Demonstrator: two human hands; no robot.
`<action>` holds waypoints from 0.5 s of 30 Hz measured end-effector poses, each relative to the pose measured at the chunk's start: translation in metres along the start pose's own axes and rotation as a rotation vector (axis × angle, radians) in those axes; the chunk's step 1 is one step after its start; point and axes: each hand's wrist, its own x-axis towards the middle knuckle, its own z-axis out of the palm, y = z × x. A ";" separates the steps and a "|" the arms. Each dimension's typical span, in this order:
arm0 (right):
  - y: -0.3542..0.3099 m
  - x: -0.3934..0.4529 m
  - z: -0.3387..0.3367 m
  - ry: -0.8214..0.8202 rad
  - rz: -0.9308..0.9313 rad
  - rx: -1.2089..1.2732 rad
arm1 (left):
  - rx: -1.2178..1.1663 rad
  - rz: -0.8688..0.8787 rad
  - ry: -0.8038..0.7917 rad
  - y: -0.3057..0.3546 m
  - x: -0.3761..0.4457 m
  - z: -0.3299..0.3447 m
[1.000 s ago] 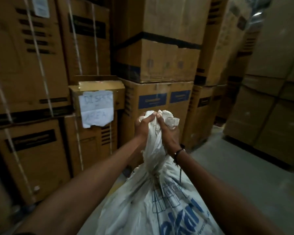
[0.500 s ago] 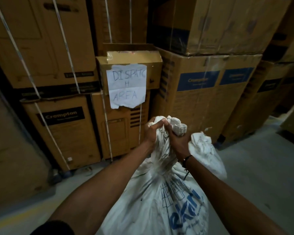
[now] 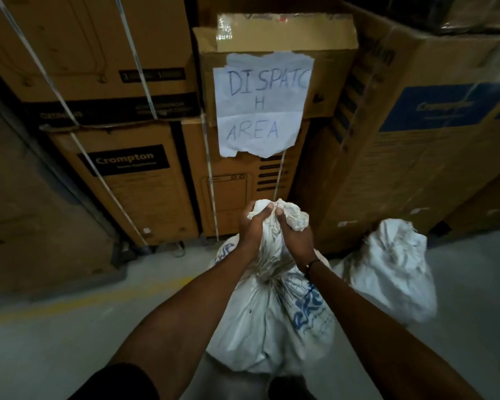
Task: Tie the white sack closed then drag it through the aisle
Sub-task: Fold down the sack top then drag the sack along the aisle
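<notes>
A full white sack [image 3: 272, 321] with blue print stands on the grey floor right in front of me. Its top is gathered into a twisted neck. My left hand [image 3: 253, 226] grips the left side of that bunched neck. My right hand [image 3: 296, 241] grips the right side, a black band on its wrist. Both hands are closed tight on the fabric and touch each other at the thumbs. The crumpled mouth of the sack sticks up above my fingers.
A second white sack [image 3: 393, 269] sits on the floor to the right. Stacked strapped cardboard boxes [image 3: 133, 180] wall the far side, one bearing a paper "DISPATCH AREA" sign [image 3: 261, 105]. A yellow floor line [image 3: 78, 301] runs at the left.
My view has tilted down and swung left, nearer the boxes. The second sack has come fully into view at the right. Both hands keep their grip on the sack's neck.
</notes>
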 end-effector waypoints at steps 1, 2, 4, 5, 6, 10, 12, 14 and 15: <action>0.003 0.015 0.006 -0.031 0.003 -0.015 | 0.016 -0.013 0.041 -0.005 0.014 -0.003; 0.007 0.030 0.011 -0.058 0.012 -0.025 | 0.018 -0.013 0.076 -0.006 0.025 -0.004; 0.019 0.063 0.021 -0.085 0.022 -0.031 | 0.028 -0.003 0.135 -0.010 0.047 -0.004; 0.027 0.080 0.026 -0.110 0.040 -0.041 | 0.046 -0.001 0.165 -0.013 0.057 -0.002; 0.036 0.095 0.031 -0.131 0.067 -0.063 | 0.064 0.000 0.203 -0.019 0.071 -0.001; 0.077 0.154 0.048 -0.190 0.142 -0.141 | 0.097 -0.036 0.337 -0.057 0.121 -0.001; 0.094 0.176 0.057 -0.227 0.163 -0.176 | 0.135 -0.070 0.401 -0.079 0.145 -0.005; 0.116 0.196 0.069 -0.256 0.176 -0.197 | 0.151 -0.090 0.439 -0.100 0.166 -0.010; 0.129 0.205 0.075 -0.264 0.192 -0.210 | 0.147 -0.106 0.457 -0.110 0.175 -0.014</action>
